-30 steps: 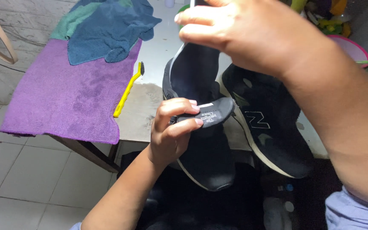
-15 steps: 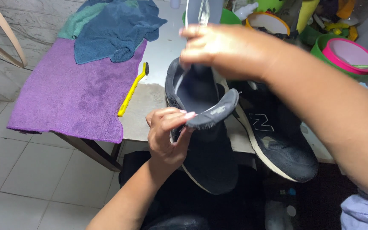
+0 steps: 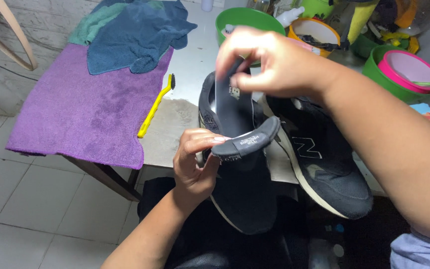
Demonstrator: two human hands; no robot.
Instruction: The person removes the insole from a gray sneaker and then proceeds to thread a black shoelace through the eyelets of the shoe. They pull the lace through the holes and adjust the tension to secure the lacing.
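I pinch the insole (image 3: 232,107) by its top edge with my right hand (image 3: 274,65), while my left hand (image 3: 195,164) clamps the tongue (image 3: 247,142) of the near shoe (image 3: 242,199), holding it back. The insole stands half in the opening — I judge this the fitting step. Next it needs a straight push along the shoe, tongue kept clear.

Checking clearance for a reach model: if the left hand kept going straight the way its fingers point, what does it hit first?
The left hand points right, fingertips already on the folded-back tongue of the nearer black sneaker. Beyond that, probably the second black sneaker, though depth is unclear.
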